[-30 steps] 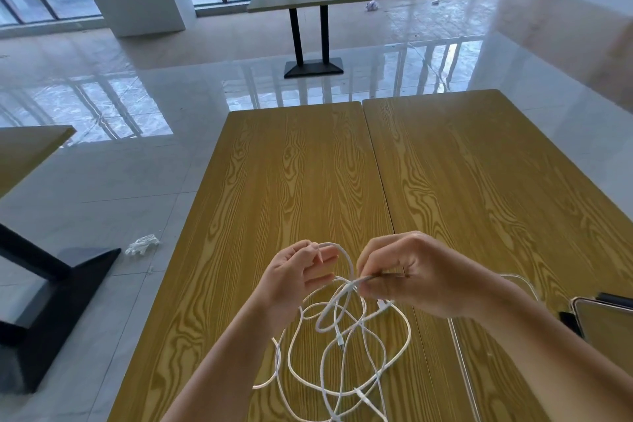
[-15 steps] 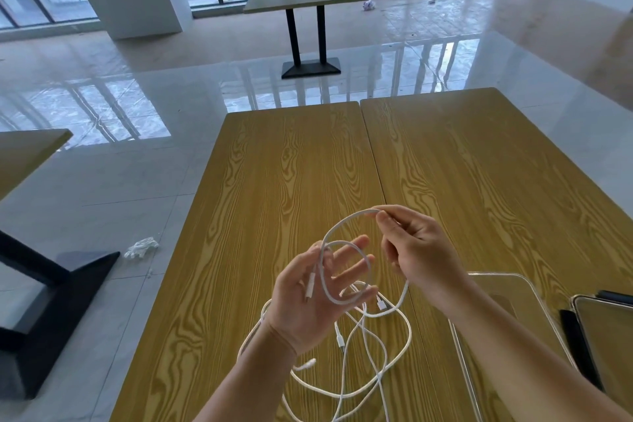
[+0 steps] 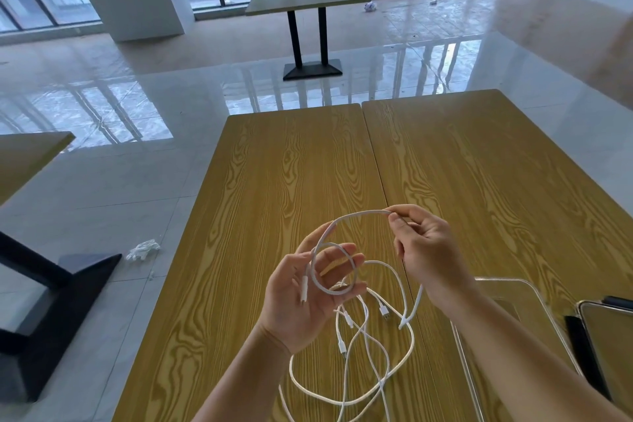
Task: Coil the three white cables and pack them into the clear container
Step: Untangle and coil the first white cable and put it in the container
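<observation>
Clear container at lower right of the frame shows nothing inside. White cables lie tangled on the wooden table at lower centre. The left hand, fingers relaxed, carries one loop, and the right hand pinches it.

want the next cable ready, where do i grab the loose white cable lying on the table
Take the loose white cable by its plug end, which lies free on the wooden table beside the tangle. Come from above with the right hand; the plug is stiffer than the cord.
</observation>
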Demonstrator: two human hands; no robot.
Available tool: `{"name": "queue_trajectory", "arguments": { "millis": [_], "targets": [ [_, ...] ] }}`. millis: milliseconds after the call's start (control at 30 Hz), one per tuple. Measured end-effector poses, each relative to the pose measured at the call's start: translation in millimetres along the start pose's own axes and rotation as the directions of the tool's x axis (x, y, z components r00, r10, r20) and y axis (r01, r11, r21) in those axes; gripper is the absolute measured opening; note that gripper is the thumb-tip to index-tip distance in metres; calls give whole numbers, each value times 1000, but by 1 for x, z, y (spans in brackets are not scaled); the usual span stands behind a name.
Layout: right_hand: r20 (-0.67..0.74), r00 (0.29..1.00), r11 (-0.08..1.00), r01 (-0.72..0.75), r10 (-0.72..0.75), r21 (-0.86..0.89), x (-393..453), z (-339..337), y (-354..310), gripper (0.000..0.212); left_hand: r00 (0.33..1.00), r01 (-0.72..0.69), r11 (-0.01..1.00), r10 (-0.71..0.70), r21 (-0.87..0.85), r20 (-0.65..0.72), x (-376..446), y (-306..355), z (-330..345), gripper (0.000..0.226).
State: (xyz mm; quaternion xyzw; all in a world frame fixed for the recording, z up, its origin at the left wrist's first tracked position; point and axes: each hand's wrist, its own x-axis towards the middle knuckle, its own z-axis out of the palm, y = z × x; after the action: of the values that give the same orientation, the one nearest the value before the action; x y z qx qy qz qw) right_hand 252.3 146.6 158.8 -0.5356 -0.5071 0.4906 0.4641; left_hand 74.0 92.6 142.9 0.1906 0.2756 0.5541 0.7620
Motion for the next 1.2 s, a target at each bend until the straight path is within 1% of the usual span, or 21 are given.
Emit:
{"name": "queue_trajectory", "arguments": {
  "millis": [133, 233, 333, 400, 467, 567, 667, 800, 867, 967, 1033, 1100, 1133, 1200],
  "targets": [
    [-17, 1000, 993, -5, 3, -114, 3, 1, 5, 16, 999, -42, 996, 42, 82, 7, 4, 5, 8, 50],
    [-36, 999, 982, -15, 9, -188, 1, 4, 6, 17, 998, -60, 993, 58, 102, 20, 6, 7, 15, 47],
    [-30, 999, 975, -32, 26, -220, -4, 5, 5, 17, 992, -115, 972, 124, 203, -32, 7, 6, 18, 40],
    [-28, 999, 968, -44, 38, -246, -6, 5, 3, 16, 988, -137, 954, 151, 268, -32, 7, 7, 21, 35],
    [-31, 998, 969, -64, 58, -240, -7, 5, 1, 16, 987, -148, 941, 160, 303, -17, 7, 7, 20, 39],
    [-33, 996, 972, -89, 84, -216, -7, 3, 0, 15, 985, -163, 936, 170, 313, 5, 8, 6, 18, 53],
    [-37, 995, 971, -103, 98, -217, -6, 2, -1, 13, 981, -189, 933, 196, 307, 8, 9, 4, 16, 53],
    [-38, 989, 968, -145, 140, -207, -7, 1, -1, 14, 962, -253, 917, 272, 309, -20, 12, 0, 16, 47],
    [-1, 982, 961, -186, 190, -205, -9, 2, -2, 14, 949, -285, 883, 314, 372, -19, 13, -2, 16, 42],
    [59, 966, 959, -243, 253, -146, -12, 5, -1, 13, 925, -316, 831, 377, 458, -44, 19, -1, 19, 32],
    [105, 958, 959, -255, 268, -120, -12, 6, 0, 12, 909, -331, 827, 409, 455, -82, 23, 3, 23, 27],
    [170, 946, 960, -262, 276, -101, -12, 5, 3, 12, 901, -329, 837, 417, 436, -121, 26, 8, 27, 31],
    [206, 941, 963, -256, 269, -88, -12, 5, 5, 18, 897, -327, 846, 418, 421, -145, 27, 11, 29, 30],
    [260, 939, 973, -209, 227, -93, -16, 1, 12, 42, 886, -329, 869, 419, 370, -199, 28, 17, 32, 25]
  ]
}}
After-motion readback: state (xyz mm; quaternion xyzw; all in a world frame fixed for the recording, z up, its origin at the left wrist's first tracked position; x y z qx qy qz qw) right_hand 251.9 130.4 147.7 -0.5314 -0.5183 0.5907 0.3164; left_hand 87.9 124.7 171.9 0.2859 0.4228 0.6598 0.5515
